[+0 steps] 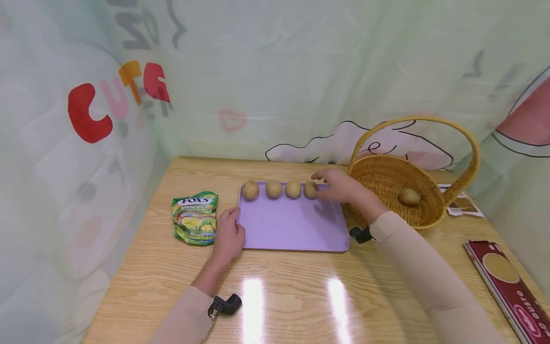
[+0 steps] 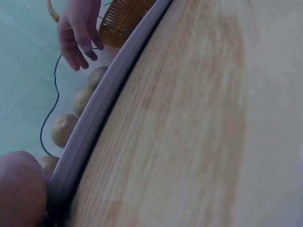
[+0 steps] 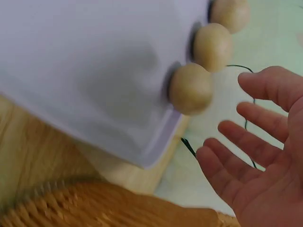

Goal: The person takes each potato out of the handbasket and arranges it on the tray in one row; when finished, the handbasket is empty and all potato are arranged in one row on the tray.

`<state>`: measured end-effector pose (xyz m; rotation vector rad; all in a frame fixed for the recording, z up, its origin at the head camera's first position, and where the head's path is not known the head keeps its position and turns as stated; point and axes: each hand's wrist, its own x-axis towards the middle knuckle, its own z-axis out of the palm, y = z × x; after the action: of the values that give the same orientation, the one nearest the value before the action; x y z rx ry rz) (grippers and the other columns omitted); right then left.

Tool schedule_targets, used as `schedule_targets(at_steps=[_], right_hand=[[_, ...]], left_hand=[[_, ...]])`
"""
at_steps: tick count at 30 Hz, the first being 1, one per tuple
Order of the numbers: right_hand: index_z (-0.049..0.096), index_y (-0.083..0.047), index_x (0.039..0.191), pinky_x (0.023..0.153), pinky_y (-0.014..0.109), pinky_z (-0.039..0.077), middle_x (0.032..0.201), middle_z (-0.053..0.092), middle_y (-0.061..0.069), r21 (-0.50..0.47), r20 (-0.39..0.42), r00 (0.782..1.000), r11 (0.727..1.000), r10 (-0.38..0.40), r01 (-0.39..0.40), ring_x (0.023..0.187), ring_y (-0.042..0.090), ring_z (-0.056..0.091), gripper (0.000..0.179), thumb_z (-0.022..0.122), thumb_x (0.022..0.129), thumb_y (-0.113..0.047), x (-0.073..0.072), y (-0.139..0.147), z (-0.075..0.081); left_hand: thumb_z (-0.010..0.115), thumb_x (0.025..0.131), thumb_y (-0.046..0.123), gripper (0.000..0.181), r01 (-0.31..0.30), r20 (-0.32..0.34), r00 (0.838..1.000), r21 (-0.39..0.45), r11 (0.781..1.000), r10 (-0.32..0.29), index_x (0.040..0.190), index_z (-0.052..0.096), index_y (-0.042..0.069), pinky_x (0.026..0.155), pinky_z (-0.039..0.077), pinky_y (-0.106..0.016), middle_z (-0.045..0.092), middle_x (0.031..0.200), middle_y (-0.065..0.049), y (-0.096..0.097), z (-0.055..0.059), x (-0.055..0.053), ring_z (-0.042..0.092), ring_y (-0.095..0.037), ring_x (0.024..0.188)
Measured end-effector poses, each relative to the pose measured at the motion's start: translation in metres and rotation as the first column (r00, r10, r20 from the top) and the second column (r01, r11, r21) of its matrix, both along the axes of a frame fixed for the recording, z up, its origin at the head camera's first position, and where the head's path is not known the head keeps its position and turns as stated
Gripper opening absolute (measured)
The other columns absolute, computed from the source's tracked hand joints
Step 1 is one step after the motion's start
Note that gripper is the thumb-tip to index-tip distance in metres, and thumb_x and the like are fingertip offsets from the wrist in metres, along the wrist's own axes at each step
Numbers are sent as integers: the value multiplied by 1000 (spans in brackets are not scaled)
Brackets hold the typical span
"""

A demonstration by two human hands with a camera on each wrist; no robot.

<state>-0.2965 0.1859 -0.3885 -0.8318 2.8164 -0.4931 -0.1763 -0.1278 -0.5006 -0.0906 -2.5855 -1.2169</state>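
On the purple tray (image 1: 292, 224), several round tan potatoes (image 1: 274, 188) sit in a row along the far edge. My right hand (image 1: 337, 186) is over the tray's far right corner, just beside the end potato (image 1: 311, 189). In the right wrist view that hand (image 3: 265, 151) has its fingers spread, holds nothing, and a gap shows between it and the end potato (image 3: 191, 89). At the tray's left rim my left hand (image 1: 229, 234) grips the edge; most of its fingers are hidden in the left wrist view. One more potato (image 1: 409, 196) lies in the wicker basket (image 1: 382, 167).
The basket's tall handle (image 1: 474, 157) arches up to the right of the tray. A green FOX'S candy bag (image 1: 195, 219) lies left of my left hand. Far right is a dark red box (image 1: 507, 286), with a printed packet (image 1: 464, 205) behind it. A curtain (image 1: 279, 86) hangs behind the table.
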Motion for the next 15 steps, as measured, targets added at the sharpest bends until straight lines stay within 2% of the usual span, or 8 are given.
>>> schedule_targets(at_steps=[6,11,15], right_hand=[[61,1,127,91,48,49,125,61,15,-32,35,999,999,24,-23,112,36,57,42,65,88,-13,9,17,16],[60,-5,128,87,46,51,124,62,15,-67,92,996,997,-24,30,111,32,57,38,64,92,-16,17,37,30],[62,-6,127,85,44,51,119,64,12,-79,96,993,994,-65,72,105,26,60,37,65,93,-20,22,56,41]], left_hand=[[52,88,-4,47,2,18,1000,4,1000,-2,134,52,-9,107,37,-45,51,136,-20,0,-1,2,44,-35,127],[52,88,-4,47,4,20,1000,3,1000,-4,134,52,-9,107,37,-45,51,135,-20,0,-1,1,44,-35,126],[51,88,-5,47,7,14,1000,4,1000,-7,134,52,-10,106,38,-46,51,134,-21,0,0,1,44,-36,125]])
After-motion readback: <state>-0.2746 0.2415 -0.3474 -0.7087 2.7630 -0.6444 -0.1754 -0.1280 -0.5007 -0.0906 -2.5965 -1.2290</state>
